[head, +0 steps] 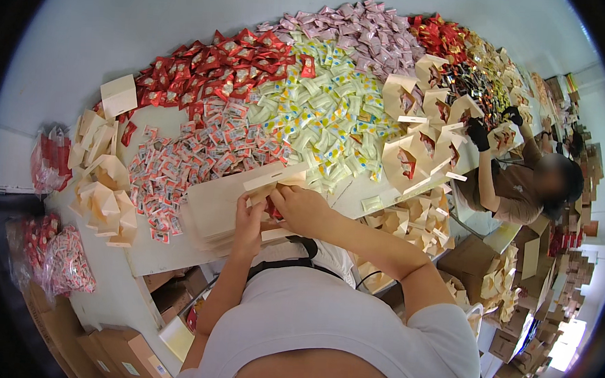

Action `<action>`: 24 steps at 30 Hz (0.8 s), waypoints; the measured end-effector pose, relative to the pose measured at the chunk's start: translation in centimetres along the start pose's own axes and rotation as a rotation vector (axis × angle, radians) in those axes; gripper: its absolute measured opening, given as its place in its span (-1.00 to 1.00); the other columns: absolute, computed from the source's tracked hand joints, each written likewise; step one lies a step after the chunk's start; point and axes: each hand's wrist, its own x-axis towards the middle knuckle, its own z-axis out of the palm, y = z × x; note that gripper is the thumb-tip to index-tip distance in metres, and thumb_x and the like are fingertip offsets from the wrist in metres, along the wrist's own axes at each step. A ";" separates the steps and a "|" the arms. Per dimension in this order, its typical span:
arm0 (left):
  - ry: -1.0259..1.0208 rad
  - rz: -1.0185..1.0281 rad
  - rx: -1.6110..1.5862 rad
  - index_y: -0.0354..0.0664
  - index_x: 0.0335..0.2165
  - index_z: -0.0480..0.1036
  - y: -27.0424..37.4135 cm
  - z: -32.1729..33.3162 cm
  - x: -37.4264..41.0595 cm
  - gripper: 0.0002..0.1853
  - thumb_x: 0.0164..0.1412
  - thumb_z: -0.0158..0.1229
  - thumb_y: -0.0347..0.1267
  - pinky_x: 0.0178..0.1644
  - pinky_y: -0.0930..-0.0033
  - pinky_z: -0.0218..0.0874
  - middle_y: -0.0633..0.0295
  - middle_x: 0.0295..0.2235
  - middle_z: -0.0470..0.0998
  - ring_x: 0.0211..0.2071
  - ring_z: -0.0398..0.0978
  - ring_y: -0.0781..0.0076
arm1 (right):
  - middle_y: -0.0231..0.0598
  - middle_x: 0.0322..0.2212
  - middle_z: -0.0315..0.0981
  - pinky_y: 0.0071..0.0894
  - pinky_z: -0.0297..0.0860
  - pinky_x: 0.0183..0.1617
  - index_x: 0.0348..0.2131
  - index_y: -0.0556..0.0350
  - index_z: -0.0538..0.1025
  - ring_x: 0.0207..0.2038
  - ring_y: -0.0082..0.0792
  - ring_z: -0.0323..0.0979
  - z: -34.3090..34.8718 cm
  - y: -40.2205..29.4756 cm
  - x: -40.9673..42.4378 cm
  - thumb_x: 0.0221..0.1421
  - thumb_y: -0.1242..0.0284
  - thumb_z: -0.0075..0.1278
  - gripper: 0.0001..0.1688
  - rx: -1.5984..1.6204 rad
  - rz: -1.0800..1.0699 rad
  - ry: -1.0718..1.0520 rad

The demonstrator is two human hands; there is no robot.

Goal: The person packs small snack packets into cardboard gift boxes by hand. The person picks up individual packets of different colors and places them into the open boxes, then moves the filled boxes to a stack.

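Both hands are at a cream paper box (276,175) in front of my body. My left hand (248,227) pinches its near left side, fingertips at the opening. The fingers of my right hand (301,208) reach to the box's opening from the right, gripping its edge as far as I can see. A bit of red wrapper (274,209) shows between the hands; the rest is hidden. Under and left of the hands lies a stack of flat cream card pieces (209,199). Beyond it are small pink-and-white sachets (170,166) and pale green packets (332,103).
Red packets (206,66) and pink packets (362,33) are heaped along the wall. Folded boxes (104,199) stand left; filled boxes (409,156) stand right. A co-worker's black-gloved hand (477,135) is beside these. Cardboard cartons (124,354) and bagged packets (68,259) lie lower left.
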 end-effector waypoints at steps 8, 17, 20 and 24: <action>-0.123 0.009 0.221 -0.21 -0.01 -0.03 -0.3 1.5 0.6 -0.44 0.06 0.02 -0.41 -0.29 0.50 0.25 0.13 -0.26 0.33 -0.28 0.35 0.48 | -0.07 -0.33 0.29 -0.38 0.36 -0.31 -0.31 0.27 0.30 -0.25 -0.23 0.33 2.3 2.0 -1.9 -0.18 0.33 0.01 -0.56 -0.042 0.087 0.267; -0.100 -0.101 0.549 -0.19 -0.02 -0.05 -0.9 3.4 -0.3 -0.33 -0.05 0.13 -0.34 -0.46 0.48 0.26 0.14 -0.28 0.31 -0.38 0.30 0.49 | -0.09 -0.40 0.31 -0.41 0.36 -0.30 -0.36 0.31 0.31 -0.35 -0.22 0.37 3.9 1.7 -2.5 -0.19 0.45 -0.01 -0.65 -0.146 0.364 0.112; -0.096 -0.100 0.364 -0.12 -0.04 -0.05 -1.5 2.6 0.5 -0.35 -0.05 0.13 -0.35 -0.50 0.48 0.25 0.21 -0.34 0.31 -0.42 0.29 0.52 | -0.06 -0.33 0.26 -0.40 0.35 -0.26 -0.36 0.30 0.29 -0.31 -0.13 0.33 2.8 2.3 -2.8 -0.29 0.51 0.08 -0.59 0.132 0.088 0.261; -0.120 -0.158 0.087 -0.02 -0.05 -0.06 -0.7 2.7 0.7 -0.40 -0.01 0.08 -0.39 -0.54 0.50 0.28 0.24 -0.36 0.33 -0.40 0.34 0.56 | -0.18 -0.34 0.28 -0.36 0.29 -0.24 -0.37 0.18 0.36 -0.29 -0.20 0.29 0.1 1.9 -3.6 -0.30 0.52 0.03 -0.66 0.449 -0.057 0.574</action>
